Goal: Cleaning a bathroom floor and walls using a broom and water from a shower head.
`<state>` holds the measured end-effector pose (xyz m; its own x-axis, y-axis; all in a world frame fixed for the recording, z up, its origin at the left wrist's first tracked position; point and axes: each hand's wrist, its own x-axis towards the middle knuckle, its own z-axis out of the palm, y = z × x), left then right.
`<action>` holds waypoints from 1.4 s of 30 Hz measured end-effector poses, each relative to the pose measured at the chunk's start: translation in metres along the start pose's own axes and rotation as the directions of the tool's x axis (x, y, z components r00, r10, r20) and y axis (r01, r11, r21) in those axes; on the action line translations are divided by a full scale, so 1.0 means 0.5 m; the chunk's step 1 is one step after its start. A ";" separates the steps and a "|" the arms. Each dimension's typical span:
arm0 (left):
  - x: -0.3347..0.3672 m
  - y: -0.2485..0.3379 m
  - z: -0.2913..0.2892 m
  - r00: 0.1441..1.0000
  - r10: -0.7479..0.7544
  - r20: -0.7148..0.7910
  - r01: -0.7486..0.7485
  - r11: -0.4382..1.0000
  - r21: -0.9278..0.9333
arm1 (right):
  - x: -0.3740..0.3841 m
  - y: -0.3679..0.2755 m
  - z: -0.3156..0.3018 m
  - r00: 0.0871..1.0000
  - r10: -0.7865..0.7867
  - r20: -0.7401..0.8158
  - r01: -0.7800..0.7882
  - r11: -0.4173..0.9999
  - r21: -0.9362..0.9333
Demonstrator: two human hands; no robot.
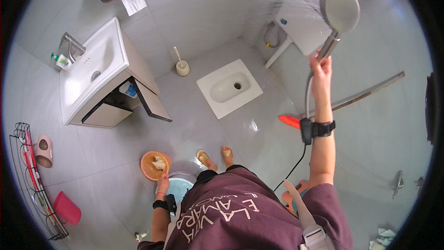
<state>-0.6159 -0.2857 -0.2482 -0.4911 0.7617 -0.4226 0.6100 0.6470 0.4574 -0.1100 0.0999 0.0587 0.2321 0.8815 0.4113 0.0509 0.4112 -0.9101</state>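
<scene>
My right hand [321, 68] is wrapped round the handle of a shower head [342, 10], raised at the upper right. Water sprays from it over the white cistern [300, 18] and the wall. Its metal hose runs down along my forearm. At the lower left my left hand [163, 183] is closed at the near edge of an orange basin [148, 172], holding it up beside me. A pale, crumpled cloth-like thing [158, 163] lies in the basin. Below and beside that hand, partly hidden by my arm, is a light blue bucket [179, 187].
A white squat toilet [217, 104] is set in the floor ahead. The sink cabinet door [150, 99] hangs open at left. A toilet brush holder [183, 68] stands by the wall. An orange broom head [289, 121], its pole, and a wire rack [37, 180] flank the sides.
</scene>
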 end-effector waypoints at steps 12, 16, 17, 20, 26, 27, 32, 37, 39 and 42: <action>0.009 -0.008 0.000 0.998 0.030 0.057 -0.033 0.997 0.065 | 0.081 -0.064 -0.214 0.967 -0.024 -0.255 -0.022 0.984 -0.176; 0.026 -0.004 0.007 0.994 0.072 0.080 -0.072 0.997 0.000 | 0.051 -0.051 -0.241 0.950 0.010 -0.311 -0.066 0.983 -0.170; 0.020 0.021 0.002 0.993 0.063 0.102 -0.062 0.998 -0.017 | 0.040 -0.047 -0.241 0.950 0.012 -0.311 -0.070 0.982 -0.175; 0.019 0.016 0.011 0.994 0.081 0.070 -0.076 0.994 -0.076 | 0.018 -0.038 -0.235 0.957 0.070 -0.283 -0.127 0.974 -0.189; -0.036 0.067 0.002 0.998 0.013 0.059 -0.010 0.998 -0.062 | -0.024 0.021 -0.240 0.965 0.220 -0.142 -0.247 0.945 -0.214; -0.051 0.059 0.010 0.997 -0.045 0.060 0.049 0.996 -0.079 | -0.030 0.042 -0.234 0.969 0.230 -0.095 -0.246 0.942 -0.230; -0.182 0.013 0.081 0.970 -0.241 0.002 0.233 0.935 -0.268 | -0.074 0.166 -0.225 0.903 0.428 0.031 -0.415 0.889 -0.192; -0.339 0.012 0.180 0.910 -0.413 0.030 0.400 0.857 -0.326 | -0.131 0.252 -0.241 0.797 0.566 0.211 -0.539 0.824 -0.175; -0.398 0.056 0.210 0.882 -0.467 0.066 0.458 0.813 -0.360 | -0.148 0.259 -0.247 0.763 0.610 0.215 -0.555 0.788 -0.264; -0.446 0.136 0.222 0.915 -0.400 0.049 0.400 0.886 -0.236 | -0.172 0.275 -0.272 0.689 0.646 0.328 -0.586 0.763 -0.273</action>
<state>-0.3962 -0.4153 -0.2098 -0.6629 0.4363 -0.6085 0.1972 0.8857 0.4202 0.0092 0.0492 -0.1087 -0.1256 0.9493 -0.2883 0.1682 -0.2661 -0.9492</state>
